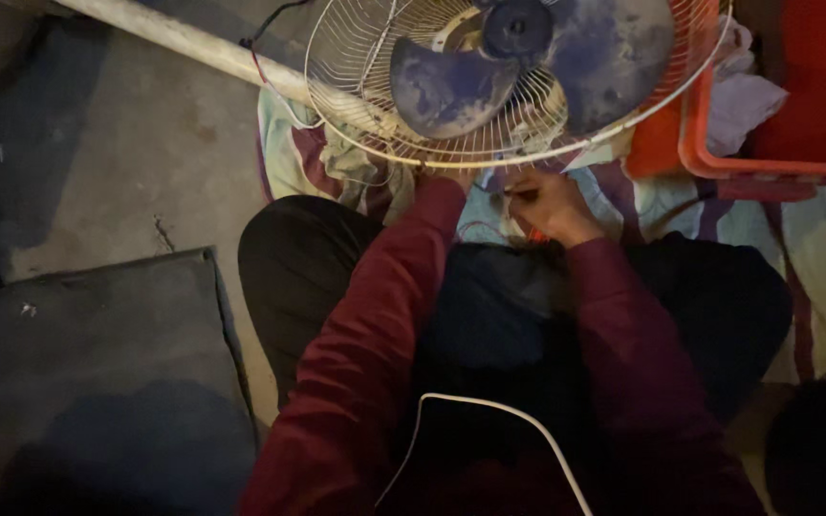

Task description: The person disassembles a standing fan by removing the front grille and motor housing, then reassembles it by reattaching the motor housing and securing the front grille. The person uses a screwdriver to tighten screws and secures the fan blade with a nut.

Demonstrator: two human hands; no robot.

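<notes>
Two hands meet just under the fan's rim. The right hand [547, 203] is curled, fingertips pinched on something small and dark; red wire [533, 232] shows below it. The left hand [449, 178] is mostly hidden; its grip cannot be told. The fan [518, 76] lies tilted on striped cloth [815, 258], white guard over dusty blue blades, red crate [776, 162] alongside. This looks like wiring work underway; fine, steady fingertip control comes next.
</notes>
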